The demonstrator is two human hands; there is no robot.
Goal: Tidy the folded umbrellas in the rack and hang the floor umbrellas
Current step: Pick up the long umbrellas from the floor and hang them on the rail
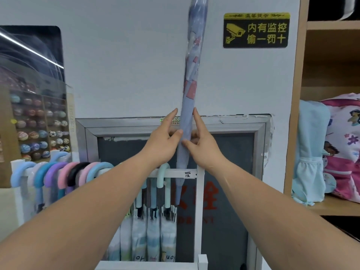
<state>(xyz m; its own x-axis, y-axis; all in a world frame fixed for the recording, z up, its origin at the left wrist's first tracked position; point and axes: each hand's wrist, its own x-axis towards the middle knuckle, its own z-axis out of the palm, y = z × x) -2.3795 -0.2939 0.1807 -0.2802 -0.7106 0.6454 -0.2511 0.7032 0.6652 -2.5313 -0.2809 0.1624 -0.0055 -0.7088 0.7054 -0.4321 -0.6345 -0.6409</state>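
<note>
**Long umbrella held upright over the rack, ready for hanging**

Both of my grips are closed on the same thing. The left grip [165, 139] and the right grip [203, 143] pinch the lilac umbrella [191, 78] from its two sides. The thumbs press on the front of the cloth and the forefingers stretch upward along it. The umbrella is in a clear plastic sleeve and stands nearly upright in front of the white wall [126, 65], leaning a little to the right at the top. Its narrow lower end passes behind the white rail [192, 172] of the rack, just right of a mint handle [162, 172] hooked there. Its upper end leaves the picture, so I cannot see which end carries the handle.

I judge that the step in hand is hanging this one on the rail. To do it well I would pinch firmly, because the sleeve looks slippery, and guide the umbrella slowly so that it does not knock the mint handle or the row of coloured handles [58, 172] crowded at the left. The free part of the rail, between the mint handle and the corner post [200, 207], looks like the best place. If the hook is at the top, the umbrella must be turned over first. One grip should let go only when the hook sits fully over the rail — otherwise the umbrella may slide down onto the wrapped umbrellas [152, 240] hanging below.
</note>
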